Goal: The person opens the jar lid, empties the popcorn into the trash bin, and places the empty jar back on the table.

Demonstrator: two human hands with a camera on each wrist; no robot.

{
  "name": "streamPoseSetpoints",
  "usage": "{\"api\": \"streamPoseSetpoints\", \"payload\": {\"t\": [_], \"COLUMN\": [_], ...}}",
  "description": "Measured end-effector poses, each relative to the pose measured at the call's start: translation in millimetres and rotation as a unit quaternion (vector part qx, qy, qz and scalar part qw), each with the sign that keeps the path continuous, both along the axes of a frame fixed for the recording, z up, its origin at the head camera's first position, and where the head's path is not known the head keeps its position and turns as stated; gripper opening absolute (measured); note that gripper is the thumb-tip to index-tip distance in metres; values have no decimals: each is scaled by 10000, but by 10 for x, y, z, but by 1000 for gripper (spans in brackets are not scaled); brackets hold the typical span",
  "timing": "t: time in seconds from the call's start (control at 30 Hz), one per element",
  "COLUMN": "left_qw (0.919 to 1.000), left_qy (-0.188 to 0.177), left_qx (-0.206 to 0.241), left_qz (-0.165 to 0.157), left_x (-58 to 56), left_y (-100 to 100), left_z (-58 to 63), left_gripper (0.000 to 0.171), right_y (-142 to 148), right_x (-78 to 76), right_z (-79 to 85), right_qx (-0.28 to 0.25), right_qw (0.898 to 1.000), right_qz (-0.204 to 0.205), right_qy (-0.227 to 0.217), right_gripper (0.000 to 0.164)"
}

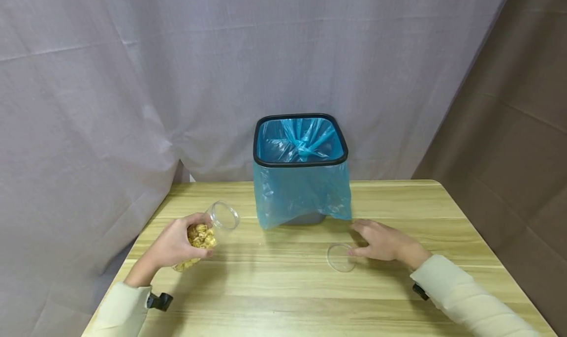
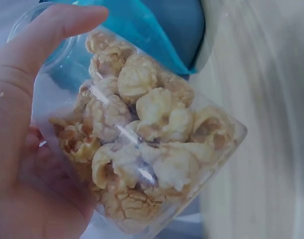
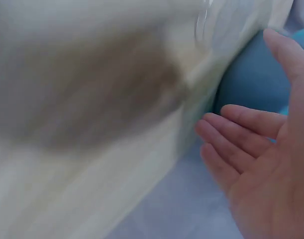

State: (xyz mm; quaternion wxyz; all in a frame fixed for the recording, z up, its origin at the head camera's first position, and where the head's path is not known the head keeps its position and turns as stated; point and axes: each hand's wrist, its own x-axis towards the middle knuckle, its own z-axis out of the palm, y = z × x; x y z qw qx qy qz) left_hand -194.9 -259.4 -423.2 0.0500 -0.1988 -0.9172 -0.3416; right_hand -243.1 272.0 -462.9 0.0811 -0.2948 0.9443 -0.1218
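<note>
Toward the counter's left edge: left hand, fingers curled round one open jar. Jar clear, smooth, glossy plastic; round mouth; tilted, long axis running from the near left corner side up toward the far edge, mouth end to the right. Contents: popcorn, knobbly, pale yellow to tan.

Right of the counter's middle: one round lid, clear, thin-rimmed, seemingly flat on the wood-grained counter. Right hand is the nearer; lid sits just left of its thumb tip, contact uncertain. Right fingers extended, thumb spread wide, nothing visibly held.

At the counter's far edge, near centre: one bin, black rim rounded-square, lined with a crinkled, translucent blue bag draped outside, knotted within.
</note>
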Motion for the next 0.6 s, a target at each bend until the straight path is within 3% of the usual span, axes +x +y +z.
{"api": "streamPoseSetpoints", "payload": {"t": [0.13, 0.3, 0.6], "left_qw": [9992, 9961, 9927], "left_qy": [225, 574, 846], "left_qx": [-280, -547, -749], "left_qz": [198, 374, 421], "left_x": [-70, -182, -410], "left_y": [-65, -81, 14], "left_z": [164, 392, 852], "left_gripper": [52, 53, 55], "right_y": [182, 311, 158], "right_x": [-121, -283, -482], "right_z": [213, 633, 1421], "right_qx": [113, 297, 87], "right_qw": [9985, 9962, 9920], "right_qz": [-21, -455, -896], "right_qy": [536, 688, 888], "right_gripper": [79, 89, 91]}}
